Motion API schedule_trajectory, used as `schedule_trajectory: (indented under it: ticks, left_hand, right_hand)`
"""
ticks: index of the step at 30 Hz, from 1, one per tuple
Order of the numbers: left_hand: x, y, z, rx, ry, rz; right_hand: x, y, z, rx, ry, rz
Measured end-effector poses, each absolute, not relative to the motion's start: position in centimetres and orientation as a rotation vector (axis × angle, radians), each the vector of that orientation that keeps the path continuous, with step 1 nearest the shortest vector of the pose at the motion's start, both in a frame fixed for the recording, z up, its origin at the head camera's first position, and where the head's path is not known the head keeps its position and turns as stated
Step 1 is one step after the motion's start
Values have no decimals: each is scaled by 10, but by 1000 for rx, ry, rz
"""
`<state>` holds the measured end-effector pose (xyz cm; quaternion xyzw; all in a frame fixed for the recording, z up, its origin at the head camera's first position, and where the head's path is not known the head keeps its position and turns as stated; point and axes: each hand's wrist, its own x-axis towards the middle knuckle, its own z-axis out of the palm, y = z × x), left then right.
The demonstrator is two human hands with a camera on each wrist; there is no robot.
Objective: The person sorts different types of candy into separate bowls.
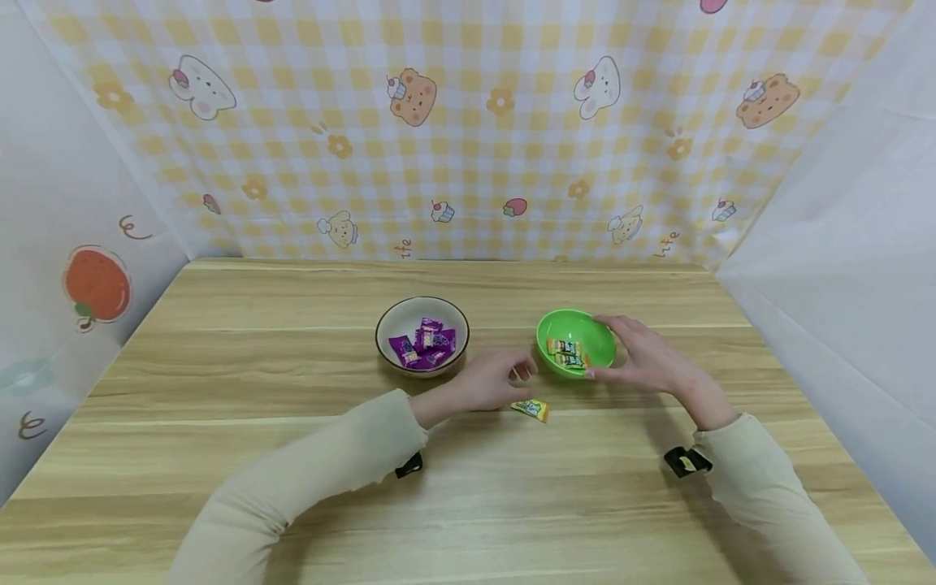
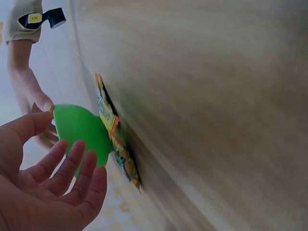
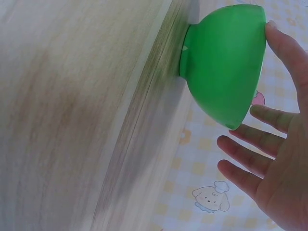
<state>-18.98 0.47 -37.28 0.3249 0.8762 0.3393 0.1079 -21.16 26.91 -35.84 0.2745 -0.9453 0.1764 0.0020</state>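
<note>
My right hand [image 1: 647, 357] holds the rim of a small green bowl [image 3: 224, 62], its thumb on the near side and its fingers spread along the far side. Inside the bowl lie a few candies [image 1: 566, 355] in yellow and green wrappers. My left hand [image 1: 491, 379] hovers left of the bowl, palm toward it, fingers loosely bent and holding nothing. Just under that hand, a yellow wrapped candy [image 1: 532, 409] lies on the table. The left wrist view shows yellow wrappers [image 2: 115, 130] in a line in front of the bowl; the hand partly hides them in the head view.
A cream bowl [image 1: 380, 345] with a dark rim stands left of the green one, several purple wrapped candies [image 1: 426, 345] inside. Both bowls are on a wood-grain table [image 1: 468, 504]. A yellow checked cloth [image 1: 468, 162] hangs behind its far edge, with white sheets at both sides.
</note>
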Motion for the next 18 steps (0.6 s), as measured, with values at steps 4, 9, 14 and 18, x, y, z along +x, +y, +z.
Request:
schedule_trajectory:
  ticks: [4,9,14,18]
  left_hand:
    - [-188,8,-379,995,2588,871]
    - [-188,13,-386,1086,2564,791]
    - [-186,18,-388,1208,2621,630]
    - [-184,20,-386,1275,2678,529]
  right_hand:
    - [-212,270,-359,859,-2964,558]
    - [-212,270,-359,862,-2963,555]
    - [-212,269,-358,867,-2964,552]
    - [-211,269,-357,873,-2964,550]
